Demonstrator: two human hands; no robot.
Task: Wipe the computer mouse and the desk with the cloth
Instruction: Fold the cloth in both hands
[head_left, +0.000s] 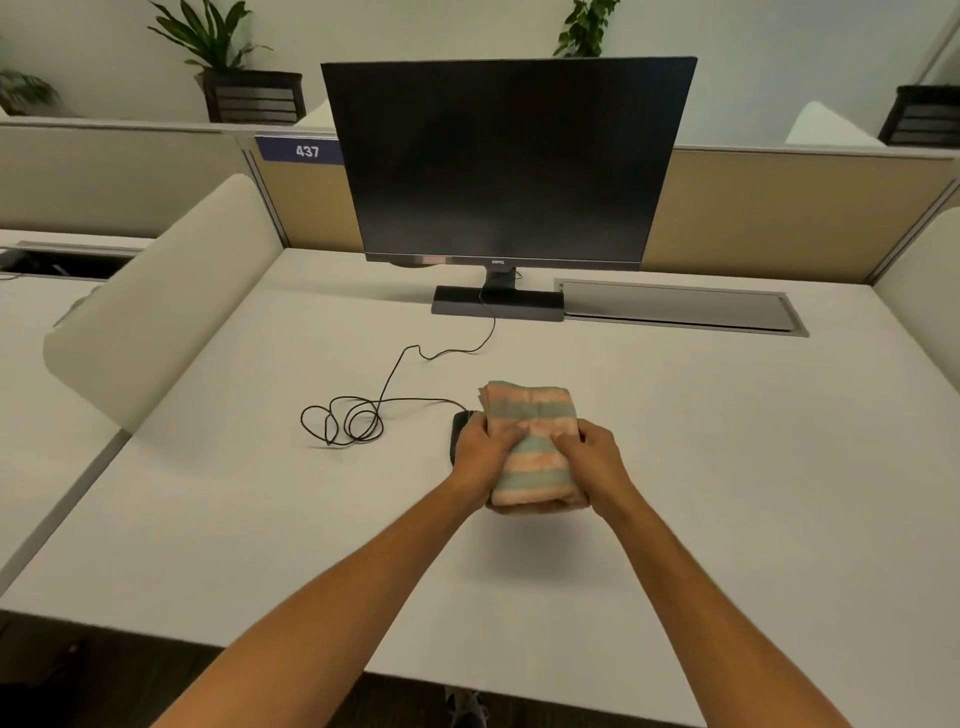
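The cloth (532, 441) — a thick, folded terry pad striped peach and pale green — lies over the black mouse (460, 427) at the middle of the smooth white surface (260, 519), the left hand (480, 451) and right hand (592, 457) gripping its sides with curled fingers — the thin cord (363, 415) coils just left.

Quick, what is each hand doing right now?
Left hand: fingers curled round the left side of the striped cloth, holding it.
Right hand: fingers curled round the cloth's right side, holding it too.
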